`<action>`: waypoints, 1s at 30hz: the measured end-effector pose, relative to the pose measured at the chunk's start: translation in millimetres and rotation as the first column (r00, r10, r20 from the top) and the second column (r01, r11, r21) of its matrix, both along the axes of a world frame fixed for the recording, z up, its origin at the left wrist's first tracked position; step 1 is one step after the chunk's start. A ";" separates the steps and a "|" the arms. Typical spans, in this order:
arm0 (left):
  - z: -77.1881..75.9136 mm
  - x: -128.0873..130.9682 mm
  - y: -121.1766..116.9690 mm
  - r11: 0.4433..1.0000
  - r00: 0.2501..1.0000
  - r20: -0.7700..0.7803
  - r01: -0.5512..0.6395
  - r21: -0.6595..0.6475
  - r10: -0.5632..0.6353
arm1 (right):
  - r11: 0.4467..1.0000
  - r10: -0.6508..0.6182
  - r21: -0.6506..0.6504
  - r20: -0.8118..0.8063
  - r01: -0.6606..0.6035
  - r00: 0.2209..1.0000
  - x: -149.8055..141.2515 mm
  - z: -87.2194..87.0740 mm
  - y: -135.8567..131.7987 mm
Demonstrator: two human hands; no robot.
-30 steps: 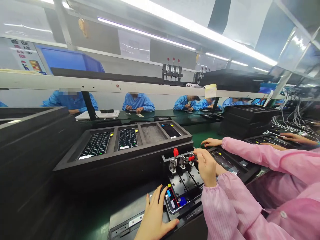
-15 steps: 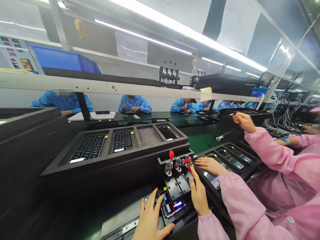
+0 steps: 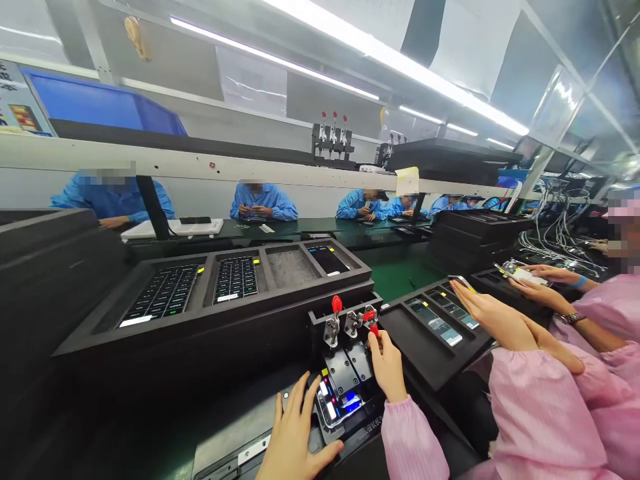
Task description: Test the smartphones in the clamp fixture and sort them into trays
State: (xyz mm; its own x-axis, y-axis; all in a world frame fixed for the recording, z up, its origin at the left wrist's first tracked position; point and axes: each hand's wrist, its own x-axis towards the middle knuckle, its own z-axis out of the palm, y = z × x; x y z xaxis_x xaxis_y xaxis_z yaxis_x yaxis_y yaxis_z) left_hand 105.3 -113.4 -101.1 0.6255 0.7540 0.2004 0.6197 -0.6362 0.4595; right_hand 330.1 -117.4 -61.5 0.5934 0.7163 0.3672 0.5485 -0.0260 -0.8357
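My left hand point(image 3: 293, 430) lies spread over the near left side of a black test fixture point(image 3: 370, 427), its fingertips at the edge of a phone point(image 3: 331, 415) with a lit screen. The phone sits in the fixture, partly under metal pressure plates point(image 3: 342, 373). On the fixture's right side, my right hand point(image 3: 388, 365) has its fingers closed round the red handle of a toggle clamp point(image 3: 371, 316). Another toggle clamp point(image 3: 333, 323) stands at the left with its red handle upright. My right palm and part of the gripped handle are hidden.
Behind the fixture stands a black foam tray point(image 3: 295, 293) with phones in its slots. Another phone tray point(image 3: 425, 363) lies at the right, where a co-worker's hand point(image 3: 493, 313) holds a phone. Further right, another co-worker's hands point(image 3: 535, 283) hold a device. A shelf point(image 3: 260, 172) crosses above.
My right fingers have curled from stretched out to closed round the red clamp handle. The co-worker's near hand has left the tray beside me; a phone is now held there. My left hand stays put.
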 end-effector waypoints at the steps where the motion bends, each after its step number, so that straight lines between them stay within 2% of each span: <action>1: -0.3 -0.1 0.1 1.000 1.000 0.000 0.000 0.002 0.000 | 1.000 -0.007 0.000 0.007 0.007 1.000 1.1 1.4 -0.1; 11: 0.1 0.2 -1.6 1.000 1.000 0.008 -0.017 -0.007 0.018 | 0.995 -0.095 0.052 0.096 0.091 0.991 3.8 1.7 0.2; 22: 0.6 -0.3 -2.8 1.000 1.000 0.008 -0.015 -0.002 0.015 | 0.991 -0.131 0.049 0.140 0.126 0.981 -0.9 10.2 -2.8; 30: -0.3 1.2 -1.5 1.000 1.000 0.009 -0.021 -0.003 0.021 | 0.993 -0.117 0.039 0.128 0.113 0.985 -0.2 9.3 -2.1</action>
